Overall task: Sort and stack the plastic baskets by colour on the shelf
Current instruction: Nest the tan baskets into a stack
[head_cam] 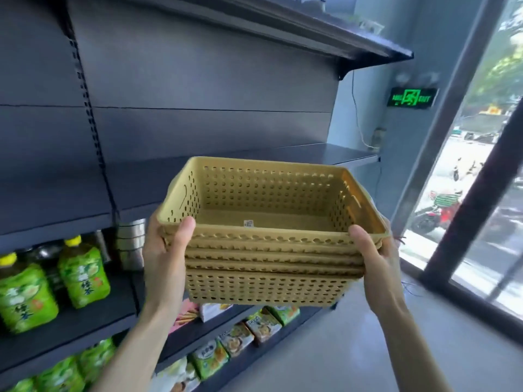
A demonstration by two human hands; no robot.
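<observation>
A nested stack of several tan plastic baskets (268, 250) with perforated walls is held in the air in front of a dark shelf (325, 155). My left hand (167, 250) grips the stack's left end, thumb over the top rim. At the right end my right hand (376, 256) grips it the same way. A small white label lies on the floor of the top basket. The stack hangs at about the height of the bare shelf board, nearer to me than its front edge.
Green tea bottles (82, 273) stand on a lower shelf at left, beside stacked metal bowls (131, 241). Snack packets (235, 338) fill the shelves below. A higher shelf (311, 32) overhangs. A window (481, 179) and grey floor lie to the right.
</observation>
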